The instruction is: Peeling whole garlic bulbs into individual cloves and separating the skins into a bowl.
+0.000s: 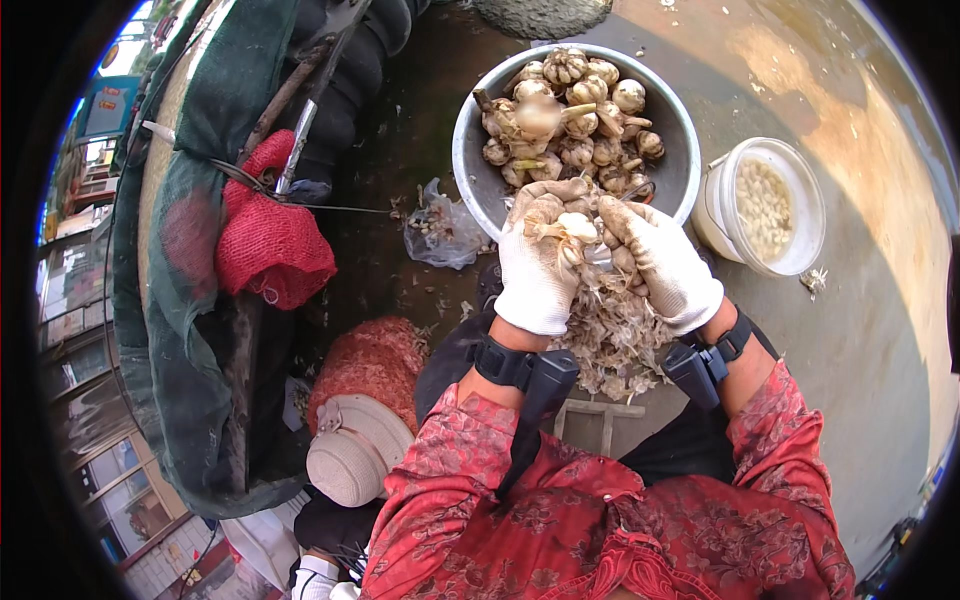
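Both my hands wear white knit gloves with brown-stained fingers, close together at the near rim of a metal basin. My left hand holds a partly peeled garlic bulb, its pale cloves showing and papery skin hanging off. Beside it, my right hand is curled inward, thumb towards the garlic. A small shiny piece shows between the hands; what it is and whether the right fingers grip it is unclear. Whole garlic bulbs with dirty skins and stems are heaped in the basin. Below my hands lies a pile of garlic skins.
At right stands a white bucket of peeled cloves in liquid. Left of the basin are a clear plastic bag, a red mesh sack and green netting. A person in a pale hat sits close on my left beside a full mesh sack.
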### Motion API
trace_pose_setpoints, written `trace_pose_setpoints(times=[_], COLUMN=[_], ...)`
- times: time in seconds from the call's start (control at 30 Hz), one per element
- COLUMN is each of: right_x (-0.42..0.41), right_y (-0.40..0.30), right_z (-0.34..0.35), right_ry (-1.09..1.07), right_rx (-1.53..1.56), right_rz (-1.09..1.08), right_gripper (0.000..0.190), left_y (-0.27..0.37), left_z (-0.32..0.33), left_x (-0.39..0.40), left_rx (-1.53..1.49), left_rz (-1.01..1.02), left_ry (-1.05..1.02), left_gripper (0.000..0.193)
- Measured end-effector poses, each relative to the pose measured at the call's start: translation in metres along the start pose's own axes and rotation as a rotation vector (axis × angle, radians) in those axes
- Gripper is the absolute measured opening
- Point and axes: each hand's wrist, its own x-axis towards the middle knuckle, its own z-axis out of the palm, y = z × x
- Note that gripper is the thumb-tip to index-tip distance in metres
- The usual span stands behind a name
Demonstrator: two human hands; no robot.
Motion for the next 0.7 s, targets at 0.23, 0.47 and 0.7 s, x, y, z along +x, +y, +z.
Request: trace_pose_setpoints(times=[0.23,0.47,0.7], right_x=[0.005,0.008,0.018], right_y=[0.004,0.001,0.019], right_z=[-0.004,-0.012,-0.019], right_ry=[0.089,0.089,0.057], right_rx=[0.441,0.162,-0.206], right_rz=[-0.072,0.019,-0.509], right_gripper=[0.043,0.043,0.034], left_y=[0.01,0.001,0.017], left_z=[-0.004,0.001,0.006], left_x=[0.0,-0.006,0.0], left_rx=[-0.55,-0.188,-0.074], left_rz=[-0.442,-0.427,-0.479], left_ry=[-0.03,-0.298,-0.421], left_gripper=[0.02,0.021,0.021])
